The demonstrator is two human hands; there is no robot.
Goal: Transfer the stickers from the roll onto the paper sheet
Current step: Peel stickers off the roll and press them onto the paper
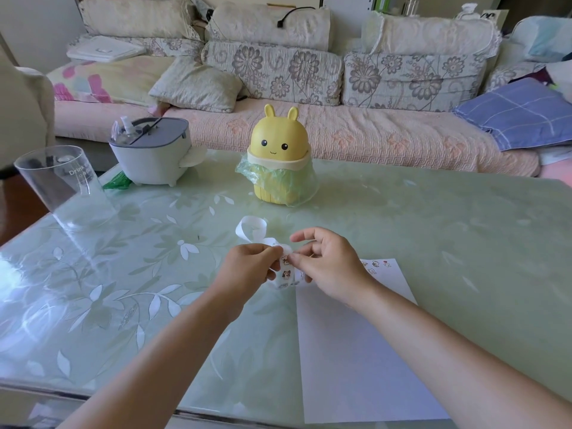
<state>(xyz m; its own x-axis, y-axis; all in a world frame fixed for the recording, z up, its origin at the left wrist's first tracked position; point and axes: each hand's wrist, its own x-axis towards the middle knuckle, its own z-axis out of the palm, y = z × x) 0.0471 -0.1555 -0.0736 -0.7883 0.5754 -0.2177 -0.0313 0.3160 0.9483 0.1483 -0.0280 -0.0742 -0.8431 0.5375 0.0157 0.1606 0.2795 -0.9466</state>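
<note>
Table [433, 218]: sticker roll [285, 271], "Drink" cup [65, 187]

Green leaf-patterned table [433, 218] carried: white paper sheet [356, 351] front right, clear cup [65, 187] at left edge, grey-lidded container [151, 156] back left, yellow bunny bin [280, 162] back centre.

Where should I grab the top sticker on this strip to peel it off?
Probably its upper edge, coming from the right. The left hand already pinches the sticker strip from the left, and the strip curves over there, so the edge of the top sticker should lift toward the right hand.
</note>
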